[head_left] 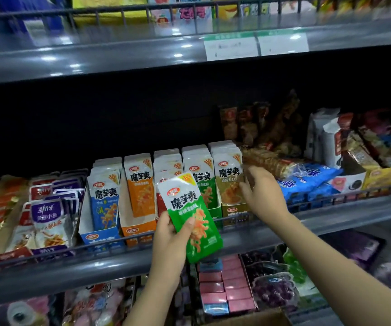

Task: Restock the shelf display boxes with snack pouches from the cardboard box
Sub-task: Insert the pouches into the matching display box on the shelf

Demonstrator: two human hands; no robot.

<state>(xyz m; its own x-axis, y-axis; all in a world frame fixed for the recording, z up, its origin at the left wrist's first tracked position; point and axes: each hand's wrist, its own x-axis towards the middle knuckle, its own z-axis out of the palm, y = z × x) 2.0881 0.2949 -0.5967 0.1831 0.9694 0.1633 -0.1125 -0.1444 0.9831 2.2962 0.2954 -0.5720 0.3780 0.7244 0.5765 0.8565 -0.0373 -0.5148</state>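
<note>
Head view: a grey store shelf (pixel 119 267) with a wire front rail runs behind both hands, stocked with snacks. Just beyond the hands stands a row of display boxes: a blue one (pixel 100 236) and an orange one (pixel 138 229) to the left of the left hand, a green one (pixel 215 208) partly hidden behind the held pouch, and an olive-gold one (pixel 233 209) right at the right hand's fingertips, all filled with upright pouches. At the bottom edge, between the forearms, shows a corner of the cardboard box (pixel 260 317). The right hand (pixel 264 194) reaches forward with fingers spread and relaxed, its fingertips at the side of the olive-gold box's pouches; whether they touch is unclear. The left hand (pixel 171 234) pinches a green snack pouch (pixel 189 215), thumb across its front, holding it tilted in front of the display row.
</note>
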